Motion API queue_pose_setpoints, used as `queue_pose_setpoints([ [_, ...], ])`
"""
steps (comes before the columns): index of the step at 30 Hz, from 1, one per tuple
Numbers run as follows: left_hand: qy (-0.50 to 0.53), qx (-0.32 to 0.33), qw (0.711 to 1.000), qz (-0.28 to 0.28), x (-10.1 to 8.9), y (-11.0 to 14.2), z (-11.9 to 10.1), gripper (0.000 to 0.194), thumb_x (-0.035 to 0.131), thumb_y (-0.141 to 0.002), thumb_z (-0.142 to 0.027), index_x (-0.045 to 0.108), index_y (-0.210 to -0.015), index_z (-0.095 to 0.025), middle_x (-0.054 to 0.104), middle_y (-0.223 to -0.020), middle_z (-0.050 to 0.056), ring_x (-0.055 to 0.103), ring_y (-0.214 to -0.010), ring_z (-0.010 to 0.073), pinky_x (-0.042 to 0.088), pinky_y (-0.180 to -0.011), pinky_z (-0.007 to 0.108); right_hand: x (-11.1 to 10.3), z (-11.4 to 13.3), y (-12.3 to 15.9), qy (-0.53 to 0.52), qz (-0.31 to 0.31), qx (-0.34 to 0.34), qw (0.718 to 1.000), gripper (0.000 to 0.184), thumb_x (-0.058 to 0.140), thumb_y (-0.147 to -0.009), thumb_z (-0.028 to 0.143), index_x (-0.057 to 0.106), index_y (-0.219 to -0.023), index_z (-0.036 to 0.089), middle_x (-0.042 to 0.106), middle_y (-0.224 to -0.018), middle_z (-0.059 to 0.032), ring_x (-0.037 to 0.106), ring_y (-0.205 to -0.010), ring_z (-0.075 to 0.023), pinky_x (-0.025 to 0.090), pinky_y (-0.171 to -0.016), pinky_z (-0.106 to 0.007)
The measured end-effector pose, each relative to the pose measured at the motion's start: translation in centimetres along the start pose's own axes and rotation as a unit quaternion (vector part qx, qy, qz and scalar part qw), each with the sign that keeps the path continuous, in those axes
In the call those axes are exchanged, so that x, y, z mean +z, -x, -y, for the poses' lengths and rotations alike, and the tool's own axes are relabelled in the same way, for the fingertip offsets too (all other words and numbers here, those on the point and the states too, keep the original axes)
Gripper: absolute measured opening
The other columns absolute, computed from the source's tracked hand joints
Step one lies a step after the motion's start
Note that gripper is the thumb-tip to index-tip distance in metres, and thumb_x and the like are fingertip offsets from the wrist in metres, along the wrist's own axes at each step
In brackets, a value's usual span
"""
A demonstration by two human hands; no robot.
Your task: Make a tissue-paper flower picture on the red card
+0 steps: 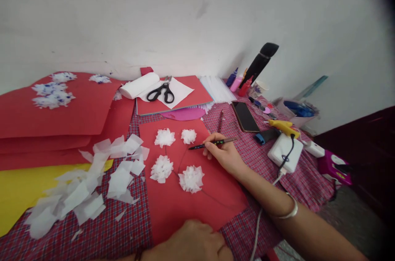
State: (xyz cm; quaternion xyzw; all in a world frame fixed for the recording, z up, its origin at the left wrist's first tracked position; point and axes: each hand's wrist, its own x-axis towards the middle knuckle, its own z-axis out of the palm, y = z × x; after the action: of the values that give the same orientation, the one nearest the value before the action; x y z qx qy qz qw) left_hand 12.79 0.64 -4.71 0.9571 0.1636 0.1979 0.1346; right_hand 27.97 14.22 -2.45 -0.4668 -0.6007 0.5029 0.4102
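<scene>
My right hand (222, 152) pinches a dark patterned pencil (212, 143), its tip at a thin dark line on a red sheet of paper (173, 215). White tissue-paper flowers sit on this sheet: one at upper left (164, 137), one at upper right (189, 136), one at lower left (161, 169) and one at lower right (191, 179). Curved drawn lines run between and below them. My left hand (191, 242) rests closed on the sheet's near edge, knuckles up; its fingertips are hidden.
Cut white tissue pieces (77, 197) lie left, beside red sheets bearing blue-specked flowers (54, 98). Black scissors (162, 91) and a tissue roll (140, 85) lie behind. At right are a phone (245, 116), paint bottles (236, 83), a yellow glue gun (284, 126) and a corded white box (285, 153).
</scene>
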Motion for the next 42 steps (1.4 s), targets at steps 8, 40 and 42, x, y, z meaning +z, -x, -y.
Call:
queue_pose_setpoints([
  [8, 0.004, -0.001, 1.0, -0.018, 0.8, 0.1, 0.3, 0.029, 0.068, -0.085, -0.029, 0.05, -0.064, -0.02, 0.055, -0.055, -0.007, 0.048, -0.044, 0.0118, 0.023, -0.035, 0.029, 0.0, -0.2, 0.0, 0.0, 0.004, 0.003, 1.0, 0.018, 0.06, -0.082, 0.036, 0.055, -0.078, 0.019, 0.062, -0.059, 0.0011, 0.053, -0.048, -0.01, 0.044, -0.05, -0.024],
  [40, 0.022, 0.022, 0.999, 0.031, 2.4, 0.1, 0.7, 0.024, 0.055, -0.093, -0.034, 0.062, -0.073, -0.021, 0.06, -0.057, -0.002, 0.048, -0.044, 0.0116, 0.036, -0.036, 0.022, 0.1, 0.0, -0.1, 0.009, -0.008, 0.003, 1.0, 0.018, 0.06, -0.08, 0.035, 0.054, -0.075, 0.02, 0.06, -0.057, 0.0019, 0.052, -0.046, -0.0096, 0.043, -0.048, -0.023],
  [42, 0.026, 0.024, 0.999, 0.031, 2.3, 0.2, 0.7, 0.023, 0.055, -0.093, -0.034, 0.063, -0.075, -0.022, 0.062, -0.058, -0.002, 0.049, -0.045, 0.0121, 0.036, -0.036, 0.022, 0.0, 0.1, 0.0, 0.012, -0.017, 0.005, 1.0, 0.018, 0.06, -0.08, 0.035, 0.053, -0.074, 0.02, 0.06, -0.057, 0.002, 0.052, -0.046, -0.0098, 0.043, -0.048, -0.023],
])
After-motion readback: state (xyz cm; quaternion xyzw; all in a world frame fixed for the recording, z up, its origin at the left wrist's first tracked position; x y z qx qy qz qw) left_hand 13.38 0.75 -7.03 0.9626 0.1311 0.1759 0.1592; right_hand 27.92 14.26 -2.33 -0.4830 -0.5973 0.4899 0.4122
